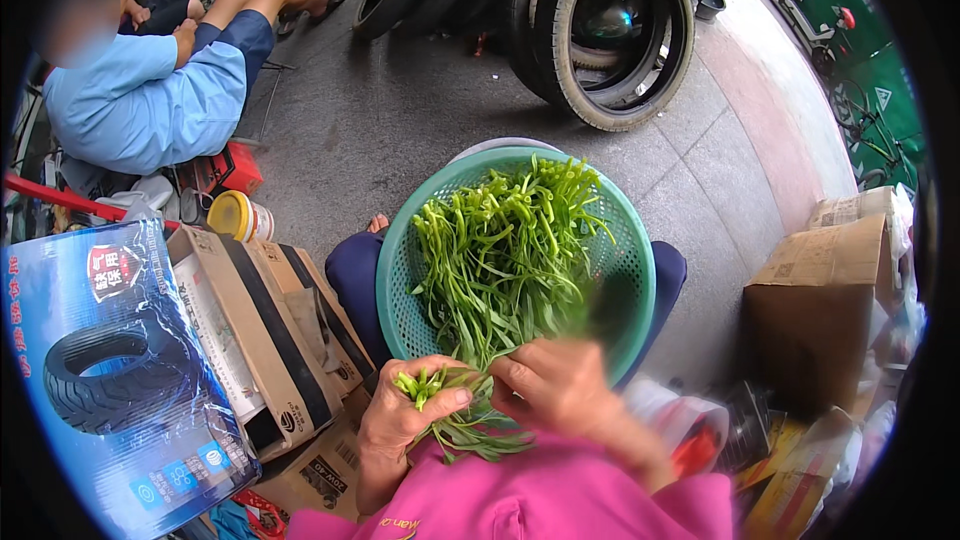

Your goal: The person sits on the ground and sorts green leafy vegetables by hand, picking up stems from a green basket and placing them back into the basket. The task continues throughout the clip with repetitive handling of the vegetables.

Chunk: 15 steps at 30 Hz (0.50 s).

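Observation:
A green plastic colander (pixel 645 285) rests between my knees, heaped with water spinach (pixel 505 240), its long narrow leaves toward me and cut stems toward the far side. Just in front of my chest, my left hand (pixel 390 430) is closed around a small bunch of water spinach (pixel 425 387); stem ends stick up past the thumb and leaves hang below the fist. Close beside it, at the colander's near rim, my right hand (pixel 560 385) is pinched and partly blurred by motion. A thin green strand runs from the bunch to its fingertips.
Cardboard boxes (pixel 275 310) and a blue tyre box (pixel 120 370) crowd my left. Tyres (pixel 620 35) stand ahead. A seated person in a light blue shirt (pixel 150 100) is at far left, near a yellow-lidded tub (pixel 240 215). Another carton (pixel 820 305) stands right.

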Available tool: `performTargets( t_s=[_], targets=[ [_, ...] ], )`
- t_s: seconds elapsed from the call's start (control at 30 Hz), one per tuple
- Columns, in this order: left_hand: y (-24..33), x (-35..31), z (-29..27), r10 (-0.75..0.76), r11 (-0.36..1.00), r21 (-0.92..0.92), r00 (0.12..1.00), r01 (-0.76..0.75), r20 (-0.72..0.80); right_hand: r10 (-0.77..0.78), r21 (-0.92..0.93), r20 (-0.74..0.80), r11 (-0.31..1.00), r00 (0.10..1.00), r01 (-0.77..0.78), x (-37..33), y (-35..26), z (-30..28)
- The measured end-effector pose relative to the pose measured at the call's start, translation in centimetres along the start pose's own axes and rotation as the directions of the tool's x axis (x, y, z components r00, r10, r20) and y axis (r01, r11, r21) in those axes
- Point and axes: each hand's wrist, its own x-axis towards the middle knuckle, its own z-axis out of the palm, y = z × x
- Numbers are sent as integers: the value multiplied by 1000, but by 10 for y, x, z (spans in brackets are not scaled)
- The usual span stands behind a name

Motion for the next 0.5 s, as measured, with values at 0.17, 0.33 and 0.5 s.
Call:
performTargets(
  t_s=[0.17,0.33,0.5],
  targets=[
    [10,4,3,7,997,79,993,-17,118,247,349,-97,916,964,-199,-8,1,10],
    [4,-2,-6,-13,1000,-13,998,14,58,505,535,-108,756,856,-378,-19,15,2],
    [8,-15,-35,211,900,-332,949,-281,-232,688,-13,11,725,725,-688,-41,45,-5]
  ],
)
